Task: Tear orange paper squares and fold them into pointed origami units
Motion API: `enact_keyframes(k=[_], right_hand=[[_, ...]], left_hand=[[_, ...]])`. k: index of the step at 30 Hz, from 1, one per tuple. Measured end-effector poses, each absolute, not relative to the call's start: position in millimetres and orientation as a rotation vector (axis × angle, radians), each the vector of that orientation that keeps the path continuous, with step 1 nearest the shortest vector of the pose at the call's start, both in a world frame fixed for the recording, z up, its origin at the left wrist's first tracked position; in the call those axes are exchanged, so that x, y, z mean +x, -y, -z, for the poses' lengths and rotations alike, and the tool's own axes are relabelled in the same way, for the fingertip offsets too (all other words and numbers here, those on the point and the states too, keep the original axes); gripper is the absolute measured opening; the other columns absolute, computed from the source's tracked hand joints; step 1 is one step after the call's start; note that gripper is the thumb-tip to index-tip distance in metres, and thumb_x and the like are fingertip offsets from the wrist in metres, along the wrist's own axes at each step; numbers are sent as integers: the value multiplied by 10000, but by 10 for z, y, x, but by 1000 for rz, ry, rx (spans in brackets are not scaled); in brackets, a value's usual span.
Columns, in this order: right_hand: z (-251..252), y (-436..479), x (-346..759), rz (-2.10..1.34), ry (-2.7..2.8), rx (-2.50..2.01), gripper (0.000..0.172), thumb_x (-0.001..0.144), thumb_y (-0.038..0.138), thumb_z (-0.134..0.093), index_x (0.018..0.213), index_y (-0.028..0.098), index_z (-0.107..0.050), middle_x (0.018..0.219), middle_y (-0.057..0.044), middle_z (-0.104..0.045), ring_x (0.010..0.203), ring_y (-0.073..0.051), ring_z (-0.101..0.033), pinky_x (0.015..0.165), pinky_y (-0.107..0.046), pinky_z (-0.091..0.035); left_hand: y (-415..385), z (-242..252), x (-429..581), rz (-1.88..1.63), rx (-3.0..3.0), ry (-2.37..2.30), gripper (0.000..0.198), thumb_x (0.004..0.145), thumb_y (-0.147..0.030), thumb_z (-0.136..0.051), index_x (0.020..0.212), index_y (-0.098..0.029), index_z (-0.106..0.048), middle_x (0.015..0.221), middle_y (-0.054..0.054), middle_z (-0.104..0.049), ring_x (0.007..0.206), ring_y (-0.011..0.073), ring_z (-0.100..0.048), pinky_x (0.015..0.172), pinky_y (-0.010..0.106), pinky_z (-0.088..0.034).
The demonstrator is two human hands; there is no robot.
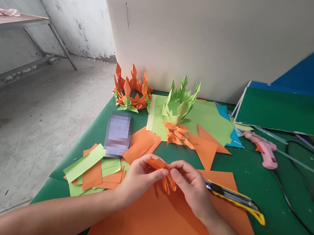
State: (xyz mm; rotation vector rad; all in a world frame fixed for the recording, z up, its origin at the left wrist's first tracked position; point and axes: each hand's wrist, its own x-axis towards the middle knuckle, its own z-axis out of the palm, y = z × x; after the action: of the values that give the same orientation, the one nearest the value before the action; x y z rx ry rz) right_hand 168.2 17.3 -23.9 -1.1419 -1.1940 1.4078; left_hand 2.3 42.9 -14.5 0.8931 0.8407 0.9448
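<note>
Between my two hands is a small folded orange paper piece with several pointed petals, like an origami flower. My left hand pinches its left side between thumb and fingers. On the other side, the fingertips and thumb of my right hand close on its edge. Both hands are above a large orange paper sheet. Just beyond them lies a small heap of folded orange paper pieces, in front of a green paper crown. An orange paper crown with green leaf shapes stands farther left.
A yellow utility knife lies right of my right hand. Beyond it are a pink glue gun with a black cord and clear glue sticks. Loose paper strips and a blurred phone-like rectangle lie on the left of the green table.
</note>
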Motion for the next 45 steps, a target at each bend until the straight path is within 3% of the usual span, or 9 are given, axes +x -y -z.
enact_keyframes(k=[5, 12, 17, 20, 23, 28, 34, 45], right_hand=[[260, -172, 1661, -1403, 1184, -1145, 194, 861, 395, -684, 836, 207, -645, 706, 29, -556, 599, -90, -483, 568, -226, -415], [264, -145, 1607, -1249, 1235, -1117, 187, 855, 336, -701, 786, 218, -573, 850, -9, -621, 793, -145, -593, 714, -269, -487], [218, -175, 1662, -1512, 1093, -1068, 285, 878, 435, -660, 746, 202, -562, 668, 29, -550, 625, -114, -513, 596, -251, -431], [197, -182, 1681, -1597, 1029, -1010, 275, 898, 465, -623, 824, 203, -582, 718, 5, -603, 658, -132, -539, 613, -270, -434], [192, -187, 1672, -1612, 1049, -1017, 254, 876, 453, -657, 857, 210, -588, 730, 8, -601, 670, -135, -536, 634, -276, -441], [184, -184, 1651, -1611, 1206, -1030, 355, 908, 478, -594, 701, 196, -539, 651, 21, -525, 631, -125, -498, 636, -274, -438], [176, -157, 1671, -1598, 1309, -1059, 371, 920, 460, -576, 671, 202, -479, 638, 33, -466, 611, -115, -426, 595, -252, -382], [246, -171, 1726, -1605, 1197, -1010, 363, 930, 445, -557, 667, 203, -494, 645, 18, -503, 623, -130, -444, 620, -266, -387]], left_hand=[[-403, 118, 25, -926, 834, -899, 274, 707, -309, -825, 785, -171, -602, 750, -8, -669, 607, 110, -607, 529, 226, -508], [-419, 107, 24, -915, 867, -897, 243, 720, -308, -817, 714, -138, -645, 736, 18, -657, 708, 115, -600, 694, 244, -519], [-439, 120, 20, -918, 868, -878, 252, 732, -326, -808, 731, -144, -634, 700, 4, -621, 667, 117, -580, 661, 254, -507], [-451, 131, 13, -925, 879, -893, 254, 748, -339, -796, 755, -145, -632, 706, 4, -615, 663, 115, -571, 663, 255, -499], [-456, 147, 11, -957, 904, -918, 247, 764, -340, -783, 760, -150, -625, 694, -7, -593, 652, 106, -548, 656, 241, -487], [-448, 160, 27, -955, 916, -914, 239, 791, -355, -756, 795, -166, -610, 710, -17, -602, 644, 109, -568, 640, 243, -496], [-422, 136, 40, -954, 893, -839, 224, 797, -344, -753, 852, -164, -632, 772, -5, -620, 714, 110, -586, 671, 220, -502], [-425, 138, 28, -895, 773, -757, 272, 757, -303, -794, 963, -177, -667, 900, 35, -677, 798, 137, -634, 765, 259, -529]])
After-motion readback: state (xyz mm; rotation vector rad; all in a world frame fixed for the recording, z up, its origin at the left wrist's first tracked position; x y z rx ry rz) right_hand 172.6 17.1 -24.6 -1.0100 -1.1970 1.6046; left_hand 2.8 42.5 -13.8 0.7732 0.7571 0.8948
